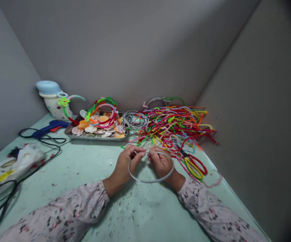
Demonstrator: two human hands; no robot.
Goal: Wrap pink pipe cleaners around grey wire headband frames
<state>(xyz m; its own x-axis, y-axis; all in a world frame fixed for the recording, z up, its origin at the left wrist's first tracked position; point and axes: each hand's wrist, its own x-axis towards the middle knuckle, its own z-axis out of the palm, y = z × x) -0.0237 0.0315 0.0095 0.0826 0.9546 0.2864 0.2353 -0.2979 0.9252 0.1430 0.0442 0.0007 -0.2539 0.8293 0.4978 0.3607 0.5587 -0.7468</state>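
Note:
Both hands meet at the middle of the pale green table (pixel 85 168). My left hand (pixel 127 162) and my right hand (pixel 161 162) each pinch the top of a grey wire ring (pixel 150 179), whose loop hangs toward me between the wrists. The fingers of both hands are closed on the wire, fingertips almost touching. Just beyond the hands lies a big heap of coloured pipe cleaners (pixel 175 124).
A metal tray (pixel 97 137) of seashells and wrapped hoops sits at the back, with a coil of grey wire (pixel 134 119) beside it. A blue glue gun (pixel 50 127), black cables, a plastic bag (pixel 14 164) and a white-and-blue container (pixel 53 101) lie left. Red and yellow loops (pixel 195 166) rest right.

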